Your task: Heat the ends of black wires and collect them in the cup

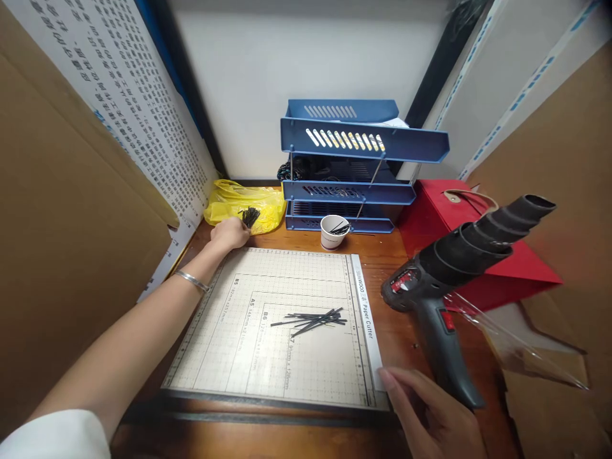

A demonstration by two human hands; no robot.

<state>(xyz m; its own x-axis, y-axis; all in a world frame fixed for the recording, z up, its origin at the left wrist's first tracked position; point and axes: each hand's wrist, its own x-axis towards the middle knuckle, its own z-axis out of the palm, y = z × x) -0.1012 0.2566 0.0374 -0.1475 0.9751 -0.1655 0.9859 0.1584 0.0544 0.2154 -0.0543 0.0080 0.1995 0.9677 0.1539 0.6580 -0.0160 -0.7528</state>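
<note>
At the far left of the work surface, my left hand (231, 234) is closed at the lower end of a bundle of thin black strips (250, 217). The bundle stands up against a crumpled yellow plastic bag (224, 203). My right hand (433, 408) is at the near right corner of the paper cutter (239, 363), thumb and forefinger drawn together by the end of its white bar (367, 319). Whatever lies between those fingers is hidden. A loose pile of black strips (315, 319) rests on the gridded cutter board.
Behind the board stands a paper cup (333, 238) holding black strips. Blue tiered trays (363, 143) rise at the back. A heat gun (444, 306) stands on the right, nozzle up, before a red box (425, 197). Cardboard (71, 210) walls the left side.
</note>
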